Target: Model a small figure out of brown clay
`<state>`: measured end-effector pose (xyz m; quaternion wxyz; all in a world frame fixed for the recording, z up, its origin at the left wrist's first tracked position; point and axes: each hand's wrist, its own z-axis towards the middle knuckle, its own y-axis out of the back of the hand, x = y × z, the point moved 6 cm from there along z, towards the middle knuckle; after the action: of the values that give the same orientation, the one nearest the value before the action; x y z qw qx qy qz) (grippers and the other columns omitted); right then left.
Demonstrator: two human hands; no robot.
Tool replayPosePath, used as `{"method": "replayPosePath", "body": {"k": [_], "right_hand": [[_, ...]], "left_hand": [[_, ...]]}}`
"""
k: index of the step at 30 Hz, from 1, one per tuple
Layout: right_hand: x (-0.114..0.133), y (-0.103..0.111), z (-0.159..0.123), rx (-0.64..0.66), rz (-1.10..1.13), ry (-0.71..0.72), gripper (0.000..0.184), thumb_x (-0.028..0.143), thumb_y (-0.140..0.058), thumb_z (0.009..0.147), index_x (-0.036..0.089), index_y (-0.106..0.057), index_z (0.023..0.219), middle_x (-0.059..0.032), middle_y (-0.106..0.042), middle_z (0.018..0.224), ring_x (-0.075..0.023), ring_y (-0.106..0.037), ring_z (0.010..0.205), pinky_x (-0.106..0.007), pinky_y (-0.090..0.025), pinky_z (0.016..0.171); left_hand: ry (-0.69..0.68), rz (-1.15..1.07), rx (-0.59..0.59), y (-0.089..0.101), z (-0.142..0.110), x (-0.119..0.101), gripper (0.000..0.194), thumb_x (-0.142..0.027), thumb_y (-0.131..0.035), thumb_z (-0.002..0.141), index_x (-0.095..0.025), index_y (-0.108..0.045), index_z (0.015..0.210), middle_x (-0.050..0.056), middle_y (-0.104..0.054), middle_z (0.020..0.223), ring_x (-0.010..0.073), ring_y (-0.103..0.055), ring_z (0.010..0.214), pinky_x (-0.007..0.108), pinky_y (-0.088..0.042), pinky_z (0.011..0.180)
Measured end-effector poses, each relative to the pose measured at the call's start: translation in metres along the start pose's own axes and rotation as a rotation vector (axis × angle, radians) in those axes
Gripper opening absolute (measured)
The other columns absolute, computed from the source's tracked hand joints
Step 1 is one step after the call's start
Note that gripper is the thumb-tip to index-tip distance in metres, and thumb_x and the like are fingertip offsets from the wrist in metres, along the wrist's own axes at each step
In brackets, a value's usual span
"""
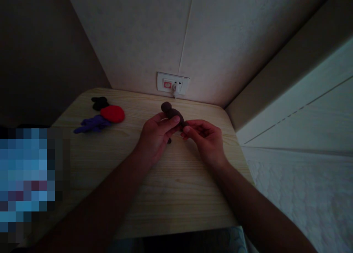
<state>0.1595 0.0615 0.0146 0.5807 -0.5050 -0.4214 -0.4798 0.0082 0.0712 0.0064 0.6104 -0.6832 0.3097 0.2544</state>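
Pale wood tabletop (pixel 176 194) below a wall socket (pixel 173 84); left grip (pixel 166 127) closed around brown clay (pixel 174 114), right pinching its end.

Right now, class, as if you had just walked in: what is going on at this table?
A person is working on a brown lump of clay-like stuff over a wooden table. The left hand holds its body, and the right hand pinches the end nearest it. A small dark bit shows beside the left hand. Off to the left lie a black lump, a red lump and a purple lump, grouped together, with neither hand on them.
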Motion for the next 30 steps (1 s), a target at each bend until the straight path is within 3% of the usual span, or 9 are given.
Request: {"method": "replayPosePath", "body": {"k": [30], "right_hand": [[-0.0025,-0.0002,-0.0001,0.022,-0.029,-0.019,0.038,0.043,-0.102,0.066,0.024,-0.081,0.092,-0.0008,-0.081,0.085,-0.0147,-0.071,0.069,-0.033,-0.062,0.07]], "left_hand": [[-0.024,0.025,0.029,-0.0002,0.0007,-0.0006,0.025,-0.022,-0.094,0.07,-0.015,-0.078,0.087,0.003,-0.076,0.086,0.0147,-0.071,0.082,0.03,-0.058,0.085]]}}
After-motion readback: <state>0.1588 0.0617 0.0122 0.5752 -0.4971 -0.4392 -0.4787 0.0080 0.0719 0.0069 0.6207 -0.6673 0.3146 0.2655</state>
